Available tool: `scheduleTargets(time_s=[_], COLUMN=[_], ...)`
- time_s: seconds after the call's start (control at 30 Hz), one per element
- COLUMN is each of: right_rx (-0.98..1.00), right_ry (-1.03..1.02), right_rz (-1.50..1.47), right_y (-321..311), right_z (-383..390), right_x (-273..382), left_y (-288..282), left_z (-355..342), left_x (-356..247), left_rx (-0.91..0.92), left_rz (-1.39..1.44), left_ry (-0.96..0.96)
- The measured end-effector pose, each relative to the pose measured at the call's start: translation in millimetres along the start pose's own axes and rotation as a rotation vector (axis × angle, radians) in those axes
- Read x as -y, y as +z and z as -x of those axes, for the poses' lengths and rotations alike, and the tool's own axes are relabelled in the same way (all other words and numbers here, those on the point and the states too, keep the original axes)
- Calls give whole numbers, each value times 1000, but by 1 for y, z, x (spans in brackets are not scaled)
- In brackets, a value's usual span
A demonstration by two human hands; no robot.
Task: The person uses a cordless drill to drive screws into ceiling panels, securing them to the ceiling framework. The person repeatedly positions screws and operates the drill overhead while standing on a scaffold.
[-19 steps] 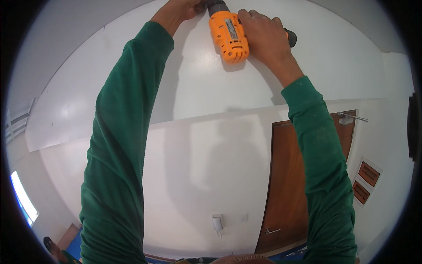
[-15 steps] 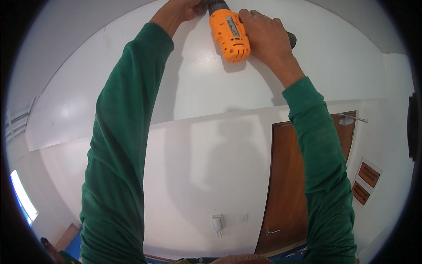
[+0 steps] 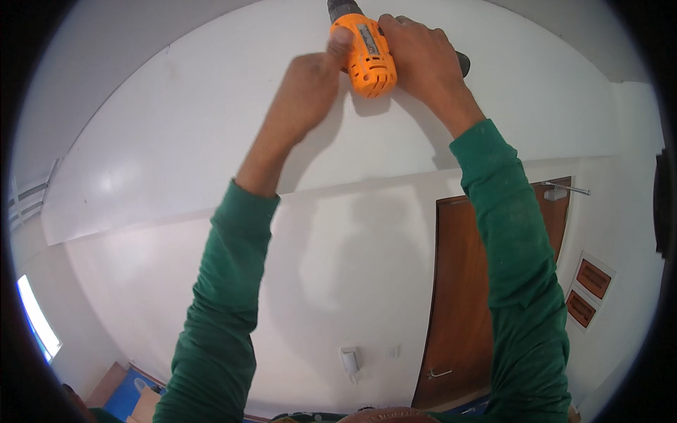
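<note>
An orange and black power drill (image 3: 371,70) is raised overhead against a white panel (image 3: 211,120), its chuck pointing up toward the top edge of the picture. My right hand (image 3: 423,63) is wrapped round the drill's handle, whose black end sticks out past the wrist. My left hand (image 3: 310,88) is closed against the left side of the drill body, the thumb lying on the orange casing and the other fingers hidden behind it. The tip of the drill is cut off by the frame, so what it touches cannot be seen.
Below the panel stands a white wall with a wall phone (image 3: 350,361). At right is a brown wooden door (image 3: 458,303) with a closer arm (image 3: 566,188), and beside it two orange-brown signs (image 3: 587,289). A bright window (image 3: 37,317) is at far left.
My left hand has come down from beside the chuck to the left side of the drill body. The drill has shifted slightly left and up, with my right hand still round its handle.
</note>
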State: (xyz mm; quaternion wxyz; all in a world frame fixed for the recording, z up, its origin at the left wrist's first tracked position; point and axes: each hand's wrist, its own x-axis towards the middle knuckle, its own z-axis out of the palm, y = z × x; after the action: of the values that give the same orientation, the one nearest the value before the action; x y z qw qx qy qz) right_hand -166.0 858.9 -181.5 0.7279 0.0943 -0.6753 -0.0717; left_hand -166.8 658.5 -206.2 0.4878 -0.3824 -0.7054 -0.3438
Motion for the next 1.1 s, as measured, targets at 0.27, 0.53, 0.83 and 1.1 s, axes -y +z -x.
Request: scheduleTargets(time_s=[0.27, 0.53, 0.83, 1.1], right_rx=[14, -65, 27, -30], right_ry=[-9, -81, 4, -199], right_rz=[24, 27, 8, -46], right_y=[0, 7, 0, -7], right_z=[-3, -7, -30, -30], right_x=[4, 7, 25, -22], left_y=[24, 35, -10, -6], left_z=[28, 21, -4, -38], left_x=[0, 14, 34, 36], left_rx=[-61, -161, 3, 2], left_rz=[62, -103, 50, 246], left_ry=[76, 131, 201, 275])
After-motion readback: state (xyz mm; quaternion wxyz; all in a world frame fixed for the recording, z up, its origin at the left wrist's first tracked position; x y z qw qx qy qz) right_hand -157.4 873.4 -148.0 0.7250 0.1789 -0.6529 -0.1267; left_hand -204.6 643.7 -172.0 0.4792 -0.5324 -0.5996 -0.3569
